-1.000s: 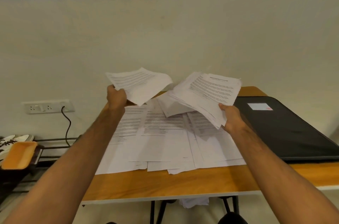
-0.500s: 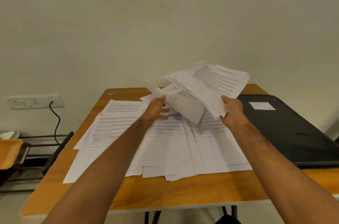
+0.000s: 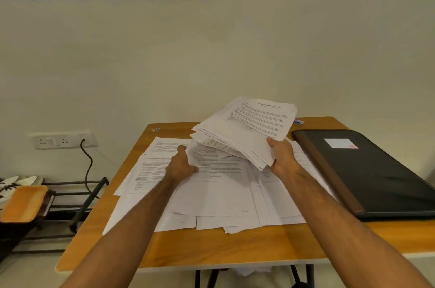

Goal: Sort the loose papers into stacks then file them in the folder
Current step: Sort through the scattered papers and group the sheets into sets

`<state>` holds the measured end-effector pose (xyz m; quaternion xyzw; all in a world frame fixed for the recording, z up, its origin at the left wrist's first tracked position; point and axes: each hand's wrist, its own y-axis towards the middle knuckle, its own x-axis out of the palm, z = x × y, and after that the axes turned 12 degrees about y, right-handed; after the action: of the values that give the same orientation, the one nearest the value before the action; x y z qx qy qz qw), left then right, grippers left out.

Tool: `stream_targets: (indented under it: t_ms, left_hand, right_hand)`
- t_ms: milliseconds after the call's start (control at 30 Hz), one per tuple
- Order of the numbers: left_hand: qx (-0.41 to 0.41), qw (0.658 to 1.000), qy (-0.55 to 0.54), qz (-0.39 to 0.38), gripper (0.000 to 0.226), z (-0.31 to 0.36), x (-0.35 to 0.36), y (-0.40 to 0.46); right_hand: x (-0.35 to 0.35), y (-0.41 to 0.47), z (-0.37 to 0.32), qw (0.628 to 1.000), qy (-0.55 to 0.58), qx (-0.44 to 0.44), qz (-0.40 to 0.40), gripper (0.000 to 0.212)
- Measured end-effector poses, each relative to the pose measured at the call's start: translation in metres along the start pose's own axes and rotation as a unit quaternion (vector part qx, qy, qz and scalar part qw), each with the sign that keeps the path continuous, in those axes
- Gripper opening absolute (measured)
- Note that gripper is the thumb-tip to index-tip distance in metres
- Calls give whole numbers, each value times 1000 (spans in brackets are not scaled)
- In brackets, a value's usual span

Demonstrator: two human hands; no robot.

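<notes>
My right hand point(image 3: 281, 157) grips a thick, uneven bundle of printed papers point(image 3: 249, 127) by its near right corner, tilted up above the table. My left hand point(image 3: 180, 165) holds the left edge of a sheet point(image 3: 211, 158) under that bundle, thumb on top. Several loose printed sheets point(image 3: 211, 198) lie spread and overlapping on the wooden table point(image 3: 211, 247). A closed black folder point(image 3: 376, 177) with a white label lies flat at the right of the table, apart from both hands.
A pen point(image 3: 298, 121) lies at the table's far edge behind the bundle. A wall socket with a black cable point(image 3: 86, 160) is at left. Low on the left stand a metal rack point(image 3: 77, 193), an orange tray point(image 3: 23, 203) and white shoes.
My left hand had a few sheets held up at the left; it moved right and down to the papers under the bundle. The bundle in my right hand looks thicker.
</notes>
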<state>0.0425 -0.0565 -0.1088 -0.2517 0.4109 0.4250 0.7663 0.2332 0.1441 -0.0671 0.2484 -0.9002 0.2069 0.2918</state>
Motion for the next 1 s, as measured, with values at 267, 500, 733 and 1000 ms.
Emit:
stream_targets:
  t_ms: [267, 500, 733, 1000]
  left_hand:
    - [119, 980, -5, 160, 39, -22, -90, -11]
    - [0, 964, 213, 161, 32, -78, -102, -6]
    - [-6, 961, 253, 114, 63, -72, -63, -14]
    - [36, 990, 136, -14, 43, -12, -9, -14]
  right_hand:
    - [1, 3, -24, 999, -9, -43, -11, 40]
    - [-13, 6, -16, 997, -47, -58, -15, 43]
    - [-28, 15, -13, 997, -54, -47, 8, 39]
    - [-42, 18, -4, 998, -41, -42, 13, 40]
